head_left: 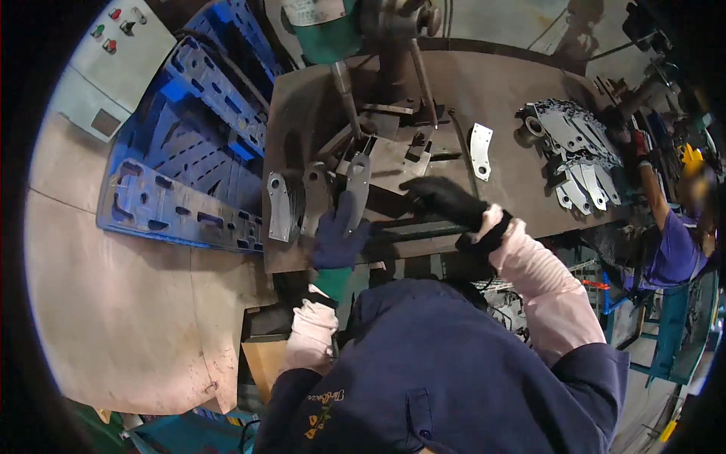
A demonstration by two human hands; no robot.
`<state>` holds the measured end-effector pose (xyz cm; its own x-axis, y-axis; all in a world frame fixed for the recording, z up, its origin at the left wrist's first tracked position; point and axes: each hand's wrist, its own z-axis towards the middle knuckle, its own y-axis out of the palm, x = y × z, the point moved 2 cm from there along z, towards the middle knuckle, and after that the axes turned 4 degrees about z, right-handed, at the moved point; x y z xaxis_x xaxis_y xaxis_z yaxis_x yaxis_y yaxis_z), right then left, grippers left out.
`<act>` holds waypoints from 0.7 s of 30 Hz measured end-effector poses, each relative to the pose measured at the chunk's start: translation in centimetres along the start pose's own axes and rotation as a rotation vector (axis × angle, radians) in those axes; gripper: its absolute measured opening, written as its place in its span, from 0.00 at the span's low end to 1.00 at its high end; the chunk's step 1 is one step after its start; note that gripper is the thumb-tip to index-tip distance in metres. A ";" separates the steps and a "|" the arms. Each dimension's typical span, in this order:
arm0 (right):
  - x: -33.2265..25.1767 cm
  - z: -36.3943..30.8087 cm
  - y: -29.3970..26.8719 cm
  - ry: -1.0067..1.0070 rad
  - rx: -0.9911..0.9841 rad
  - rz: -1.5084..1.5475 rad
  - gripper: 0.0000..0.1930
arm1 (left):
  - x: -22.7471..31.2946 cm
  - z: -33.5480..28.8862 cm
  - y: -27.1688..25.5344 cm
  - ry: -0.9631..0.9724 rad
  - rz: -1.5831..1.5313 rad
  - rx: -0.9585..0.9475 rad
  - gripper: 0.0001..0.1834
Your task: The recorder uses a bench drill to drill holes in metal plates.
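My left hand [339,236], in a dark blue glove with a green cuff, is closed on the lower part of a flat metal plate [358,181]. The plate is long, with a rounded end and holes, and stands over the left side of a steel fixture [393,160]. In a black glove, my right hand [445,201] reaches in beside the fixture's right front; its fingers point left, apart, with nothing visible in them. Left of my left hand are similar plates [279,208] and a darker upright plate [314,195].
A green-bodied machine [325,34] rises behind the fixture. One loose plate [480,151] lies to the right, beyond it a pile of plates [571,129]. Blue plastic pallets [181,204] and a grey control box [113,64] stand left. A co-worker in purple [669,250] is at far right.
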<state>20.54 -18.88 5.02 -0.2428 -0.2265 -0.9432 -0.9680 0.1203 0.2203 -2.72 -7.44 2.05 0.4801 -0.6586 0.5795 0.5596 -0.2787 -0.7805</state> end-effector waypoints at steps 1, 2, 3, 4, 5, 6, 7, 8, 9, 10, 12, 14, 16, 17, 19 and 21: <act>-2.4 -0.5 -0.4 0.024 0.042 0.084 0.21 | -0.4 0.3 -0.4 -0.017 0.038 -0.039 0.36; -3.9 -1.1 -1.1 -0.047 0.043 0.097 0.22 | -0.7 0.9 -0.4 0.022 0.088 -0.023 0.36; -5.5 -1.7 -1.7 -0.119 0.042 0.113 0.22 | -1.0 1.6 -0.3 0.060 0.143 -0.009 0.36; -7.4 -2.3 -1.9 -0.163 0.060 0.118 0.21 | -1.4 2.2 -0.1 0.093 0.198 0.008 0.36; -8.8 -2.8 -1.9 -0.327 -0.030 0.149 0.21 | -1.9 2.8 0.0 0.102 0.165 0.014 0.36; -10.3 -3.3 -2.1 -0.303 -0.008 0.110 0.21 | -2.3 3.3 0.3 0.113 0.132 0.020 0.35; -12.4 -4.0 -1.7 -0.277 0.015 0.071 0.21 | -2.9 3.9 0.6 0.122 0.098 0.025 0.35; -13.8 -4.4 -1.2 -0.283 0.008 0.017 0.23 | -3.8 4.3 1.1 0.123 0.084 0.033 0.35; -15.0 -4.6 -0.7 -0.288 0.001 -0.040 0.25 | -4.9 4.8 1.8 0.124 0.068 0.042 0.36; -15.8 -4.9 -0.4 -0.298 0.002 -0.096 0.27 | -5.2 5.7 1.9 0.133 0.053 0.049 0.36; -16.6 -4.8 0.2 -0.469 -0.067 -0.096 0.27 | -5.6 6.9 2.1 0.201 0.164 0.120 0.36; -17.6 -4.5 0.6 -0.496 -0.106 0.016 0.28 | -4.9 8.0 1.9 0.218 0.258 0.116 0.36; -19.5 -3.4 0.7 -0.379 -0.123 0.239 0.29 | -4.1 8.7 1.7 0.178 0.339 0.042 0.36; -20.4 -3.0 1.1 -0.360 -0.134 0.292 0.29 | -3.8 8.8 1.7 0.180 0.350 0.058 0.36; -22.2 -2.2 1.7 -0.313 -0.176 0.389 0.30 | -3.5 8.6 1.5 0.178 0.373 0.091 0.36; -24.1 -1.4 1.7 -0.255 -0.238 0.460 0.29 | -3.7 8.6 1.7 0.136 0.451 0.015 0.37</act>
<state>24.70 -14.54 28.46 -0.6478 0.0417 -0.7607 -0.7612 -0.0765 0.6440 2.26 0.51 0.57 0.5851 -0.7977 0.1459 0.3257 0.0664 -0.9431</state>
